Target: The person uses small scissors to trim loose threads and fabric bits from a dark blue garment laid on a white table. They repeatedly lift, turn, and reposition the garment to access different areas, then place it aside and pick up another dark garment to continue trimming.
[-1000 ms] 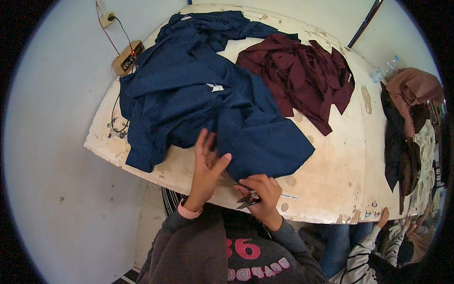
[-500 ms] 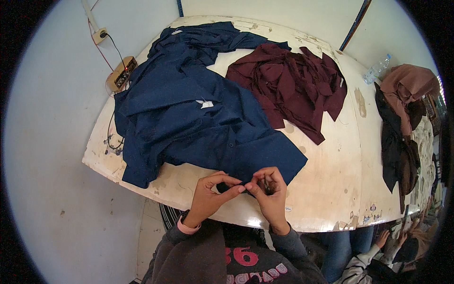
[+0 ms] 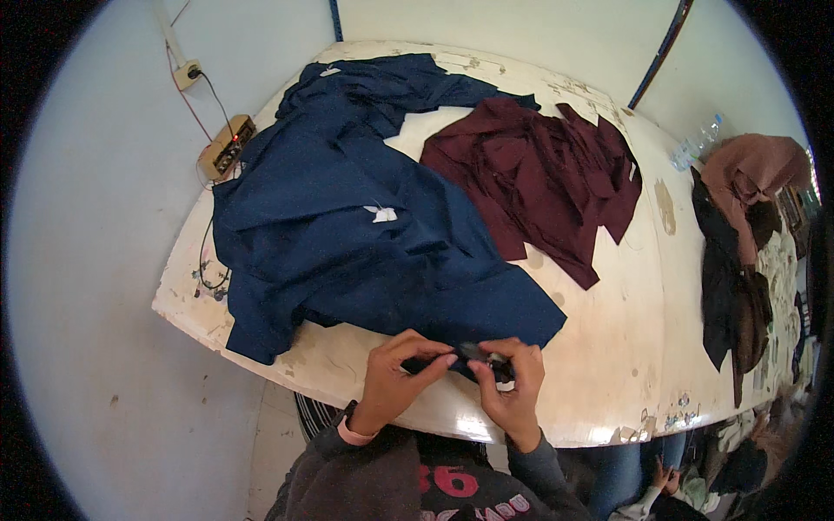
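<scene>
A navy blue garment (image 3: pixel 347 182) with a small white label (image 3: pixel 380 214) lies spread and creased over the table's left and middle. At the table's front edge, my left hand (image 3: pixel 395 378) pinches the near edge of its cloth between thumb and fingertips. My right hand (image 3: pixel 512 386) is closed round a small dark tool (image 3: pixel 499 359), which looks like thread snips. Its tip is right beside the pinched cloth; whether it touches is too small to tell. Behind and to the right rests a crumpled maroon garment (image 3: pixel 530 174), close against the navy one.
The worn pale table (image 3: pixel 608 347) bears a clear plastic bottle (image 3: pixel 695 143) at the far right, near black cloth (image 3: pixel 717 269) and dusty-pink cloth (image 3: pixel 751 169). A wired box (image 3: pixel 228 148) sits by the left wall. Another person's hand (image 3: pixel 665 479) shows at lower right.
The dark tool now shows in my right hand, at the cloth edge, where my fingers were pinched together before. The view has tilted slightly, so everything sits a little lower.
</scene>
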The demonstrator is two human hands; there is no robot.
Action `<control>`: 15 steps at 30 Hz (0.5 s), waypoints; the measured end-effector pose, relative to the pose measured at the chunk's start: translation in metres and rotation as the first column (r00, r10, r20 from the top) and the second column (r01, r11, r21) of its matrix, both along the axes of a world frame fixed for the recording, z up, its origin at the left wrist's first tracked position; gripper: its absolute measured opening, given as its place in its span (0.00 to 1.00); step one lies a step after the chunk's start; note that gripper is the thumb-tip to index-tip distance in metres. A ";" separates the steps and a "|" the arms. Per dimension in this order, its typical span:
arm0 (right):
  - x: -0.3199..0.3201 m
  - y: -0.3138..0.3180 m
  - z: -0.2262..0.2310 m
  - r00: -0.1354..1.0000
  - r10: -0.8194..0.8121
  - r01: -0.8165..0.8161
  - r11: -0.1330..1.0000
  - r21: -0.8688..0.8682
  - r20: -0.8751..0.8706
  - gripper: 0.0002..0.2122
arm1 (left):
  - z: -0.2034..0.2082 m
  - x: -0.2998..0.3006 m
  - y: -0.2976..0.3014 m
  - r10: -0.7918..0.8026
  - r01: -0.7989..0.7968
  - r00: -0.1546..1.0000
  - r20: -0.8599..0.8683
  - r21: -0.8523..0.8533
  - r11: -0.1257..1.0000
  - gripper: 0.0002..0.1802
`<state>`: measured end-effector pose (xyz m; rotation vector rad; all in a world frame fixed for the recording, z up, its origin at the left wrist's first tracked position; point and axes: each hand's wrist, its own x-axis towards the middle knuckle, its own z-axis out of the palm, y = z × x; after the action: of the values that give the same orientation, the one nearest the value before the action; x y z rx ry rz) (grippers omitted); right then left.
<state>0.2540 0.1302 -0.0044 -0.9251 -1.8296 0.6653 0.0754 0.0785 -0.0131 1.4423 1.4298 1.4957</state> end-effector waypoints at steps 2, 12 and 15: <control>-0.005 -0.001 0.008 0.983 0.024 -0.068 0.969 -0.236 -0.184 0.16 | -0.002 -0.002 -0.004 -0.066 0.067 0.998 -0.024 0.072 0.995 0.15; 0.149 0.000 0.043 0.934 -0.317 0.355 0.766 0.536 -0.166 0.15 | -0.002 -0.045 0.001 0.383 -0.108 0.565 -0.731 0.395 0.912 0.34; 0.197 0.002 0.063 0.779 -0.546 0.616 0.579 0.534 -0.308 0.14 | 0.019 -0.070 -0.010 0.624 -0.328 0.495 -0.605 0.534 0.779 0.31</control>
<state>0.4505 0.1320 0.0583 -0.9311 -1.3528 -0.3001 0.0050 0.0690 0.0062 2.2030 2.3445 1.5933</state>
